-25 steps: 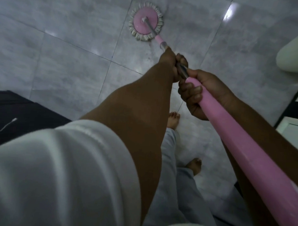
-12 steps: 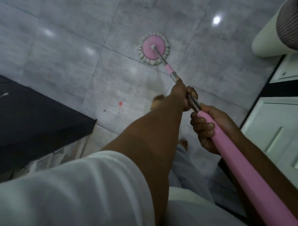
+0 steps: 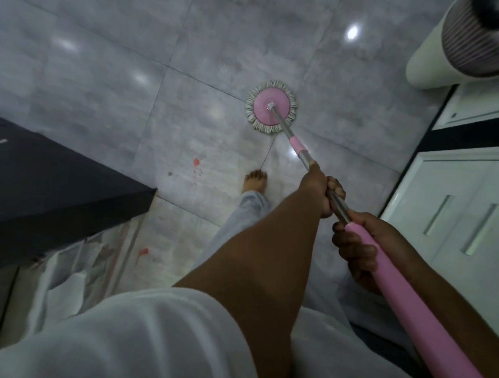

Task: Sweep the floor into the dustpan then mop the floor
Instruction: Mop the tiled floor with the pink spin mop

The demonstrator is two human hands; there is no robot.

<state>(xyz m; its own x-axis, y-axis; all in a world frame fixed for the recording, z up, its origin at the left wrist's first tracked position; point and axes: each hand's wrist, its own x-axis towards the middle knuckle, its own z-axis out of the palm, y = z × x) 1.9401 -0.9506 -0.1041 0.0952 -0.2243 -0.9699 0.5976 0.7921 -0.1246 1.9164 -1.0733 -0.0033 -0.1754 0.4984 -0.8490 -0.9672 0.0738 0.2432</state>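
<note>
**Mop head flat on the grey tiles**

The round pink mop head point(image 3: 271, 107), fringed with pale strands, lies flat on the tiled floor point(image 3: 104, 76) just past a tile seam. Its handle point(image 3: 420, 307) slants back to the person. The left hand point(image 3: 318, 189) is wrapped tight around the metal shaft; the right hand point(image 3: 363, 251) is closed on the pink grip behind it. Red spots point(image 3: 196, 163) mark the tiles near a bare foot point(image 3: 254, 181) and a dark furniture corner point(image 3: 71, 186).

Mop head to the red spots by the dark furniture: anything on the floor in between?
Nothing visible. Bare tile lies between the mop head and the nearer red spot. The bare foot stands just right of that spot, off the direct line. The dark furniture borders it on the left.
</note>
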